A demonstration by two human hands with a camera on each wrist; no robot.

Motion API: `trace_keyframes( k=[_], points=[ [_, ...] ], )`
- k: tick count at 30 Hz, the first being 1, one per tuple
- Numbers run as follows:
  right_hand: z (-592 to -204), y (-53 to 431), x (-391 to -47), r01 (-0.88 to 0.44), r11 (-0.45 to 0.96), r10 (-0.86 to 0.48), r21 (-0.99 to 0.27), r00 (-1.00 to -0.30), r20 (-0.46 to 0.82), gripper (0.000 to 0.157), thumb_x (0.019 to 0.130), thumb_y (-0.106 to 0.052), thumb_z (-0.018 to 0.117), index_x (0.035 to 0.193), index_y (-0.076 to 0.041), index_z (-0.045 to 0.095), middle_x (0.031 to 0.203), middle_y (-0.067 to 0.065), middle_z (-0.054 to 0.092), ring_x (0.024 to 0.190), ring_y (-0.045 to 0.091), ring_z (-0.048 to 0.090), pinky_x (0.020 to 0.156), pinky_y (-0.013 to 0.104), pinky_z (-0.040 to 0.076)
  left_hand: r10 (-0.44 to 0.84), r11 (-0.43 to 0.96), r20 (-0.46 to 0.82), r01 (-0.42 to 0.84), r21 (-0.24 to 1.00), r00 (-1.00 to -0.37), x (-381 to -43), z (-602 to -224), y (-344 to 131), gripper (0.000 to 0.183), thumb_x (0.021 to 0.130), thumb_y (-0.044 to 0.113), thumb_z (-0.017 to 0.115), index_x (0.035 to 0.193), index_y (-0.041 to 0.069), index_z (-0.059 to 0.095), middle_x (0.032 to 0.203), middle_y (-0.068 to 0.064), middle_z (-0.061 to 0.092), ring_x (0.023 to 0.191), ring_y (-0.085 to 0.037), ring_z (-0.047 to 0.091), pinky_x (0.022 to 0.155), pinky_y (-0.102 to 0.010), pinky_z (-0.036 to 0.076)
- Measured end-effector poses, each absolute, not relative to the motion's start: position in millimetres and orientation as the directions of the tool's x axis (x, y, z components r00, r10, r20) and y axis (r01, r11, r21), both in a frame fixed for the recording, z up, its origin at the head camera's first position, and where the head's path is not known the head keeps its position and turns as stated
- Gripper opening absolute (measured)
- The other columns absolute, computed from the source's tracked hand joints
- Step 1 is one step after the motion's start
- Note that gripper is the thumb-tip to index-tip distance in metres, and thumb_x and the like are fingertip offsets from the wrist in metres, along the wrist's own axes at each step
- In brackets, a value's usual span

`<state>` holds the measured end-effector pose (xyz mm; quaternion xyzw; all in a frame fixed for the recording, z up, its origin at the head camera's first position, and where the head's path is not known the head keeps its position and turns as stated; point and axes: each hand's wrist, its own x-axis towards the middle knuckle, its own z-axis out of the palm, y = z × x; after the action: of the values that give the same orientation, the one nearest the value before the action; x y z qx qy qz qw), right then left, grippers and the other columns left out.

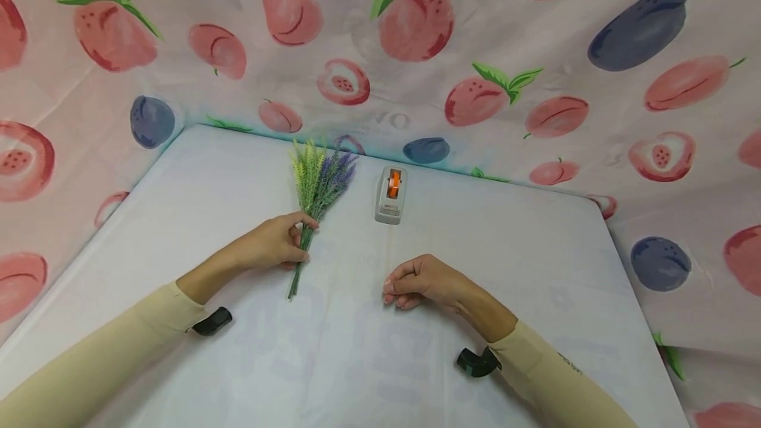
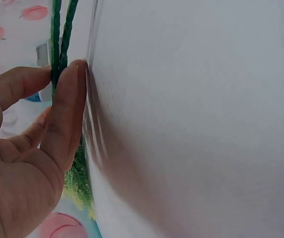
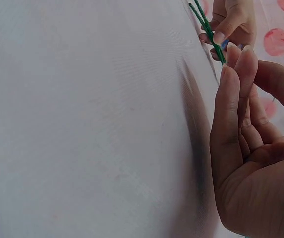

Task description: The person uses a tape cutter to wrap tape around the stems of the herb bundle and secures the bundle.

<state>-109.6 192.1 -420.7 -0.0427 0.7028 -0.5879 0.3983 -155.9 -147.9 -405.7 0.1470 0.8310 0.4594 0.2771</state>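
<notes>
My left hand pinches a small bunch of artificial lavender by its green stems. The flower heads, yellow-green on one side and purple on the other, point toward the back of the table. In the left wrist view, two stems show between thumb and fingers, close to the tabletop. My right hand hovers to the right of the bunch, fingers loosely curled, holding nothing. From the right wrist, the stem ends appear beyond its fingertips. A grey tape dispenser with an orange reel stands farther back, between the hands.
A white cloth covers the table. Fruit-printed fabric hangs behind it and along both sides. Black wrist mounts stick out below both sleeves, low over the surface.
</notes>
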Motion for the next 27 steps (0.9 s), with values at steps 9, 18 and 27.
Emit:
trace_keyframes(
  k=[9, 18, 27],
  points=[
    [-420.0, 190.4, -110.6, 0.405, 0.314, -0.526, -0.859, -0.679, -0.512, 0.021, 0.090, -0.015, 0.078, 0.100, 0.003, 0.074, 0.091, 0.013, 0.077, 0.068, 0.011, 0.068, 0.068, 0.028, 0.060, 0.492, 0.394, -0.326, -0.128, 0.910, -0.808, -148.7, -407.4, -152.1, 0.064, 0.095, -0.002, 0.066, 0.149, 0.001, 0.031, 0.105, -0.021, 0.051, 0.085, -0.028, 0.073, 0.071, -0.039, 0.060],
    [-420.5, 189.8, -110.8, 0.402, 0.317, -0.533, -0.859, -0.674, -0.512, 0.019, 0.090, -0.014, 0.077, 0.100, 0.003, 0.074, 0.092, 0.014, 0.077, 0.068, 0.011, 0.068, 0.068, 0.027, 0.059, 0.461, 0.267, -0.429, -0.339, 0.902, -0.777, -151.1, -412.6, -154.6, 0.083, 0.097, 0.001, 0.065, 0.158, -0.004, 0.009, 0.106, -0.016, 0.064, 0.097, -0.028, 0.073, 0.081, -0.037, 0.060],
    [-420.6, 190.8, -110.9, 0.399, 0.320, -0.531, -0.859, -0.676, -0.511, 0.019, 0.090, -0.014, 0.077, 0.100, 0.002, 0.074, 0.092, 0.014, 0.077, 0.069, 0.012, 0.067, 0.069, 0.028, 0.060, 0.598, 0.122, -0.414, -0.433, 0.893, -0.686, -153.9, -412.7, -162.2, 0.078, 0.096, -0.004, 0.060, 0.157, -0.007, 0.011, 0.109, -0.009, 0.066, 0.117, -0.030, 0.066, 0.092, -0.038, 0.056]
  ],
)
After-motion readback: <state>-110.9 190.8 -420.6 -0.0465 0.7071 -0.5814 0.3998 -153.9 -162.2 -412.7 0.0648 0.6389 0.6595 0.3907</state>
